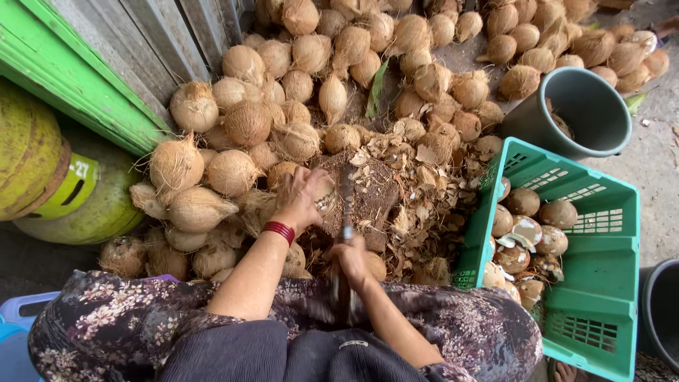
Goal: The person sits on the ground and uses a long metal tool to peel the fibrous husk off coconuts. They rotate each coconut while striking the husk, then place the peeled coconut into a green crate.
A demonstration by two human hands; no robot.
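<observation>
At the bottom of the frame the person's clothing fills the view: a dark floral garment [453, 322] in black and deep purple, scattered with small pale cream and pinkish blossoms, spreading from lower left to lower right. Over the middle lies a plain dark grey-black cloth [283, 354], folded in soft creases, with a small pale metallic clasp or ring [353, 344] near bottom centre. Both forearms are bare, without sleeves. The left wrist carries a red bracelet [279, 230] of several thin strands, just left of centre frame. The right wrist is unadorned.
</observation>
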